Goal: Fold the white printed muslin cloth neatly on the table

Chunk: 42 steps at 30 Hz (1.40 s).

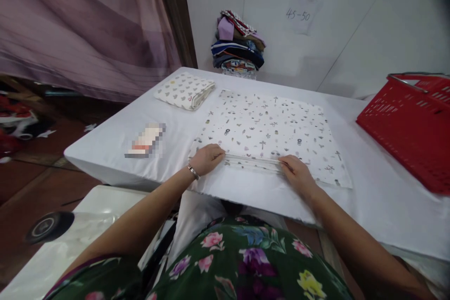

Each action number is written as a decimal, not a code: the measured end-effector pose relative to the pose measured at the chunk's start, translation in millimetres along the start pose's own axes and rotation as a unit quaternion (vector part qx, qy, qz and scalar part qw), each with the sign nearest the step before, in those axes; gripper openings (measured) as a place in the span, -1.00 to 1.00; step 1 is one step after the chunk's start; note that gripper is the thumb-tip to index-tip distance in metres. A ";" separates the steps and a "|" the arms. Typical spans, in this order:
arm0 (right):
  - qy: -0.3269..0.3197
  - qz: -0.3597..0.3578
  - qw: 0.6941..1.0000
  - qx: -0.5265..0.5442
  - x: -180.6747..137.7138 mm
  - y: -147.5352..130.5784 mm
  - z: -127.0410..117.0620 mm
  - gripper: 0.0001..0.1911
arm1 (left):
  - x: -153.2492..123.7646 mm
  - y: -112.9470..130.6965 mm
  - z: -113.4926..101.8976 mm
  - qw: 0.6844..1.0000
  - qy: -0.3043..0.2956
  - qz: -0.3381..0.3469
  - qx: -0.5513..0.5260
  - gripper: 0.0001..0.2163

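Note:
A white cloth [270, 124] with small grey and olive prints lies spread on the white-covered table in front of me. Along its near edge are several stacked fold layers. My left hand [208, 157], a silver bracelet at its wrist, pinches these layers at their left part. At their right part, my right hand [297, 171] grips the same edge between thumb and fingers. To the far left of the spread cloth rests a thick folded cloth [184, 91] with a grey leaf-like print, apart from both hands.
A red plastic basket [408, 126] stands on the table [372, 211] at right. A blurred-out flat object [146, 140] lies at left. Behind the table, folded textiles [239, 47] are piled against the wall. A pinkish curtain [87, 23] hangs at left, and a white surface [94, 215] sits below.

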State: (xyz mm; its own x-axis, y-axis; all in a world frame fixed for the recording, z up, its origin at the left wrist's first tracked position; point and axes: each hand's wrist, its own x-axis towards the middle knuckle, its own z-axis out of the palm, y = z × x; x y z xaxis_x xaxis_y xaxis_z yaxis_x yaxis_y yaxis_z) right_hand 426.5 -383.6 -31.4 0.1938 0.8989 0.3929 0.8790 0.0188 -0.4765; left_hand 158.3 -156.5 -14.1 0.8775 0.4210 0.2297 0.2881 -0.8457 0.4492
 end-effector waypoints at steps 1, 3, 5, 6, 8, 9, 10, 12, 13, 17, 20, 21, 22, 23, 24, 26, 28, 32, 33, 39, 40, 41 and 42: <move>-0.001 -0.006 1.000 -0.010 -1.2 -0.1 -0.2 -0.76 | -1.2 0.1 1.5 1.000 0.010 0.003 0.001 -0.75; -0.012 -0.025 0.999 -0.025 -3.1 -0.1 -1.3 -0.76 | -4.6 0.7 4.6 0.999 0.042 0.008 -0.008 -0.76; -0.021 -0.054 0.998 -0.040 -4.2 0.1 -2.5 -0.76 | -8.3 1.6 7.1 0.997 0.078 0.012 -0.023 -0.78; -0.026 -0.070 0.996 -0.050 -4.4 0.2 -2.9 -0.75 | -10.0 2.0 7.9 0.995 0.090 0.014 -0.027 -0.79; -0.032 -0.095 0.992 -0.079 -4.5 0.3 -2.9 -0.72 | -12.7 2.1 9.0 0.995 0.096 0.019 -0.014 -0.79; -0.034 -0.102 0.990 -0.096 -4.3 0.2 -2.5 -0.70 | -13.8 1.8 9.1 0.996 0.092 0.022 0.001 -0.78; -0.032 -0.105 0.988 -0.110 -4.2 -0.1 -2.0 -0.69 | -14.6 1.4 9.0 0.996 0.084 0.027 0.018 -0.76; -0.025 -0.107 0.986 -0.125 -4.1 -1.0 -1.2 -0.70 | -16.0 0.6 8.3 0.996 0.061 0.048 0.053 -0.72; -0.025 -0.107 0.986 -0.127 -4.1 -1.6 -1.1 -0.71 | -16.6 0.4 7.7 0.995 0.049 0.061 0.067 -0.69; -0.047 -0.110 0.984 -0.133 -4.6 -4.3 -2.4 -0.75 | -18.6 2.6 4.8 0.990 0.020 0.098 0.101 -0.74; -0.054 -0.110 0.982 -0.146 -5.3 -4.5 -2.4 -0.74 | -18.6 5.2 3.7 0.988 0.010 0.103 0.113 -0.79; -0.053 -0.109 0.982 -0.147 -5.6 -4.2 -2.1 -0.73 | -18.3 5.8 3.8 0.988 0.010 0.100 0.118 -0.79; -0.051 -0.108 0.982 -0.146 -5.9 -3.8 -1.6 -0.73 | -17.9 6.0 4.0 0.988 0.012 0.096 0.122 -0.79; -0.049 -0.107 0.983 -0.142 -6.2 -3.4 -1.2 -0.72 | -17.4 6.1 4.4 0.988 0.015 0.094 0.124 -0.78; -0.047 -0.107 0.984 -0.136 -6.6 -3.0 -0.9 -0.72 | -17.0 6.0 4.8 0.988 0.018 0.092 0.125 -0.78; -0.043 -0.107 0.985 -0.128 -7.3 -2.3 -0.7 -0.72 | -16.2 5.5 5.6 0.988 0.023 0.092 0.123 -0.77; -0.032 -0.107 0.986 -0.120 -7.7 -2.0 -0.9 -0.73 | -15.5 5.4 6.3 0.988 0.031 0.092 0.123 -0.78; -0.011 -0.102 0.990 -0.096 -6.7 -3.5 -1.1 -0.79 | -11.6 7.5 9.7 0.985 0.034 0.099 0.138 -0.78; -0.010 -0.104 0.990 -0.095 -6.2 -4.2 -1.1 -0.80 | -10.1 8.5 11.1 0.984 0.032 0.103 0.143 -0.78; 0.003 -0.124 0.988 -0.097 -6.6 -6.0 -1.9 -0.82 | -4.8 11.8 18.3 0.976 0.055 0.138 0.157 -0.82; 0.006 -0.121 0.988 -0.095 -7.6 -5.6 -2.2 -0.81 | -5.2 12.0 18.1 0.975 0.067 0.143 0.154 -0.82; 0.007 -0.118 0.988 -0.095 -8.7 -5.2 -2.3 -0.81 | -6.0 12.4 17.5 0.974 0.079 0.148 0.151 -0.83; 0.006 -0.119 0.988 -0.100 -9.8 -5.0 -2.4 -0.81 | -7.1 12.8 16.4 0.973 0.088 0.153 0.148 -0.83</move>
State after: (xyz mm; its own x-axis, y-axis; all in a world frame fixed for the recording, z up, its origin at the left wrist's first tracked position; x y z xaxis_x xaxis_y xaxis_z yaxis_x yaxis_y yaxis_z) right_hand 421.3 -393.6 -31.1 -0.0240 0.8743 0.4847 0.9687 0.1401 -0.2047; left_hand 162.1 -175.7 -24.1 0.8676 0.1628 0.4698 0.1446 -0.9867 0.0748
